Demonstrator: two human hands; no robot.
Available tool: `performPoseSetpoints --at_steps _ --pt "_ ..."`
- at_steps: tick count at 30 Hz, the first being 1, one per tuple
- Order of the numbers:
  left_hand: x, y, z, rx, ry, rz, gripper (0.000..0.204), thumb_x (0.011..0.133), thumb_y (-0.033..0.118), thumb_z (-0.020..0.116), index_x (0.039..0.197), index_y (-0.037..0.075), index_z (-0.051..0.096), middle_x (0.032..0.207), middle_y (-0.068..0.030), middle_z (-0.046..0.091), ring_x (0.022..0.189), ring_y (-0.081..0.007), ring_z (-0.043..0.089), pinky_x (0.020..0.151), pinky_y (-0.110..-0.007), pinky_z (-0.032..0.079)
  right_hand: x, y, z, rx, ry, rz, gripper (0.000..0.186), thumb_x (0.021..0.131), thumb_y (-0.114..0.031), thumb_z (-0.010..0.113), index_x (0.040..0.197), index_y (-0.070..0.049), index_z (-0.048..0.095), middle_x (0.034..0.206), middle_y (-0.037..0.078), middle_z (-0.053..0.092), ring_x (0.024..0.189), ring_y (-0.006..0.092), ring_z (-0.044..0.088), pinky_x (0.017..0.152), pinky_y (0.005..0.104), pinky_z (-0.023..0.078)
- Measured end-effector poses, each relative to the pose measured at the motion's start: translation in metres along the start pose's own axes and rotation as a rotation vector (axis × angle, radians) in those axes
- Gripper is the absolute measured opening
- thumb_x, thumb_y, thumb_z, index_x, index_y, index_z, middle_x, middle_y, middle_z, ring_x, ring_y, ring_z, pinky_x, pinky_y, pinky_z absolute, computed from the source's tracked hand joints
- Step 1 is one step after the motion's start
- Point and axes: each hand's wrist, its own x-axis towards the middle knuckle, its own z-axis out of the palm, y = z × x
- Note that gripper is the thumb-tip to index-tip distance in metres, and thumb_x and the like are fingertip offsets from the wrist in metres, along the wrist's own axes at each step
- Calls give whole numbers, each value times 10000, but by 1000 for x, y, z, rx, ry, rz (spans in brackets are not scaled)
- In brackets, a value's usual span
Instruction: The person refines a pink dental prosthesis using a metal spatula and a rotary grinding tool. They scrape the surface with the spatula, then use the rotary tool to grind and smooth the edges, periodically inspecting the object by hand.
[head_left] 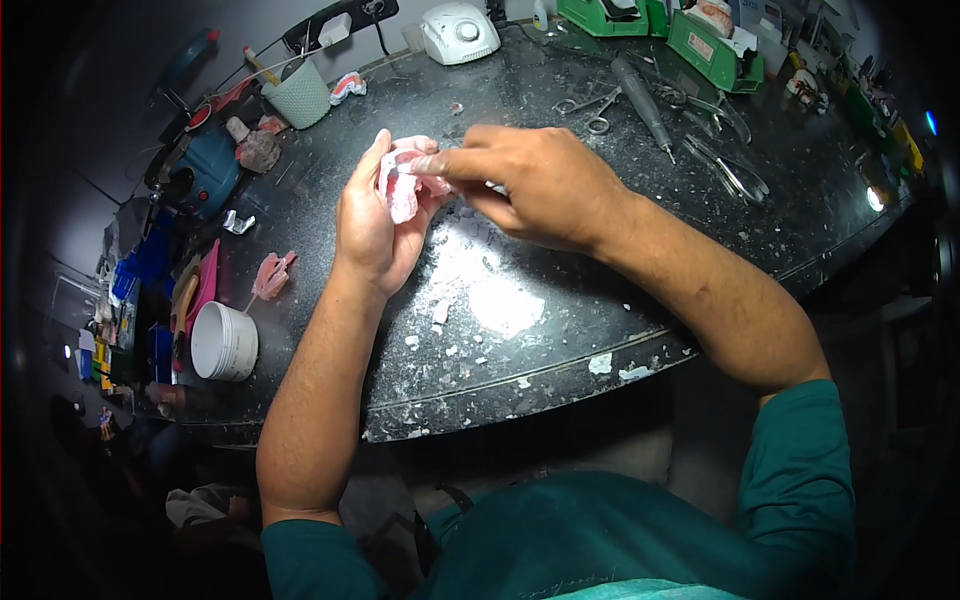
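My left hand (366, 228) is raised above the dark worktop, its fingers and thumb curled round a pink dental piece (403, 203) with whitish powder on it. It looks like a denture base, and part of it is hidden by my fingers. My right hand (545, 185) reaches in from the right. Its index finger, pale with powder at the tip, presses on the piece's upper face. The other right fingers are bent inward, and a small light-coloured bit shows between them, too hidden to name.
White flakes litter the black worktop (560, 330). On the left are a white tub (224, 342), a pink dental plate (271, 276) and a blue machine (203, 170). Behind stand a woven cup (300, 95) and a white control box (460, 33). A grey handpiece (640, 100) and pliers (728, 170) lie right.
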Motion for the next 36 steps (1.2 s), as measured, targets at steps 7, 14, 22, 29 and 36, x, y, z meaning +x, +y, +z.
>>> performPoseSetpoints --at_steps 7,14,22,29,36 --pt "-5 4 10 94 20 -66 632 1053 482 279 1137 -74 565 1044 -207 665 985 -300 682 929 -458 569 -1 1 0 -41 85 14 192 877 -242 686 1044 -149 694 863 45 668 768 250 704 654 374 592" --pt "-6 8 9 128 101 -137 820 983 632 290 1139 -135 537 993 -272 636 929 -358 694 824 -481 625 4 3 -9 -63 156 -2 160 883 -264 680 987 -142 685 844 38 668 745 233 705 633 368 588" --pt "-4 7 2 146 -6 -242 789 973 636 310 1083 -100 571 907 -227 648 823 -334 709 760 -452 640 1 11 -7 -150 53 -20 179 889 -299 676 1002 -168 723 822 32 667 706 208 707 582 348 586" --pt "-10 12 19 298 54 -302 586 978 506 365 969 -39 579 799 -164 633 670 -259 687 636 -384 649 -1 12 -8 -227 18 -63 146 907 -280 646 953 -161 716 819 41 666 718 208 709 583 349 587" --pt "-7 10 8 401 60 -366 501 982 432 356 874 -3 580 672 -80 579 454 -138 527 320 -217 381 0 8 -12 -282 -28 -20 143 905 -273 642 936 -153 715 819 45 678 742 208 716 612 350 598"
